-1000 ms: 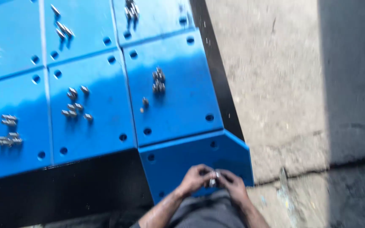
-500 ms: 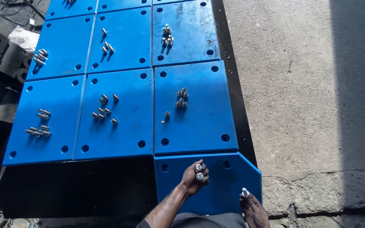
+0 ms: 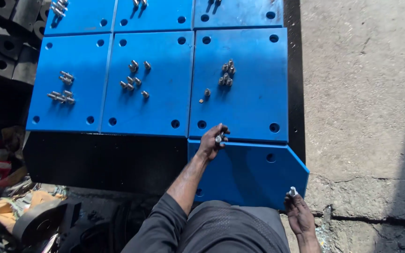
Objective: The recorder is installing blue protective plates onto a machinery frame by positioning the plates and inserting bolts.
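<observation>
Left hand [image 3: 210, 142] gripping bolt [image 3: 218, 138], right hand [image 3: 298, 214] pinching bolt [image 3: 292, 191]

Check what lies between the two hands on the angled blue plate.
In the head view, only bare blue plate separates the left hand from the right hand; each holds a bolt.

An outdoor industrial work yard or fabrication site is showing here. Square blue plates [image 3: 237, 79] with drilled corner holes are lying edge to edge in rows on a black base [image 3: 99, 159]. Small clusters of steel bolts [image 3: 227, 75] are sitting on them. Rough, cracked concrete ground [image 3: 362, 93] is running alongside, and black rubber blocks [image 3: 5, 61] and scattered clutter are piling up at the left.
</observation>
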